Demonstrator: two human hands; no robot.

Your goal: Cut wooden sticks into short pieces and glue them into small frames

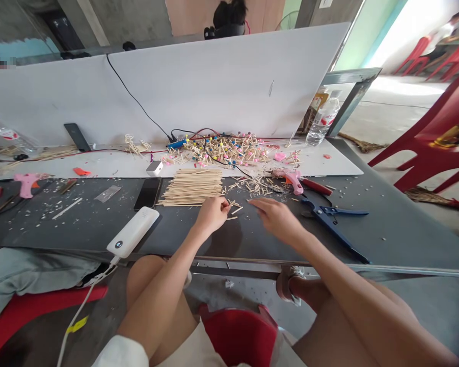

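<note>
My left hand [213, 213] is closed, fingertips pinched together at the right front corner of a stack of thin wooden sticks [193, 187]; what it may hold is too small to make out. To its right, my right hand [277, 216] hovers over the dark table, fingers pointing left and pressed together, with something tiny or nothing at the tips. Short cut stick pieces [235, 209] lie between the hands. Behind them is a scattered pile of small sticks [255, 187]. A heap of sticks with coloured balls [229, 150] spreads along the white board.
Blue-handled cutters [334, 224], a pink glue gun [295, 182] and a red-handled tool [317, 186] lie to the right. A black phone [147, 193] and white power bank [133, 233] are left. A bottle [324, 120] stands back right. Another person's leg [34, 275] shows at left.
</note>
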